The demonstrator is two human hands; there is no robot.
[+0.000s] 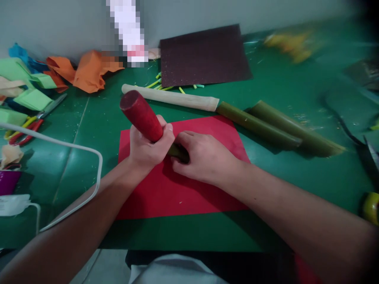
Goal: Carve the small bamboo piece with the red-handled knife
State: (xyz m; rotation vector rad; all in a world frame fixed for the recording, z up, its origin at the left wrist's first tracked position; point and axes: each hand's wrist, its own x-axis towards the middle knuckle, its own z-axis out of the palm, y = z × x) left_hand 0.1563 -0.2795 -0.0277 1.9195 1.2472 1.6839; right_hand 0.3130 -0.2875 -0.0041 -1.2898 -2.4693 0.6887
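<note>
My left hand (149, 146) is wrapped round a red cylinder (142, 116), whose wide end tilts up and to the left. A short stretch of dark green tube (179, 153) shows between my hands, lined up with the red cylinder. The fingers of my right hand (204, 157) are curled round the lower right end of this green tube. Both hands are over a red sheet (177, 197) lying on the green table (183, 232). Whether the cylinder and the tube are one piece is hidden by my left hand.
Beyond the sheet lie a pale stick (171, 98), green tubes (260, 126) and a dark sheet (204, 57). Orange paper (90, 73), green paper (32, 98) and scissors (32, 122) are at the left. A white cable (99, 165) crosses near my left forearm.
</note>
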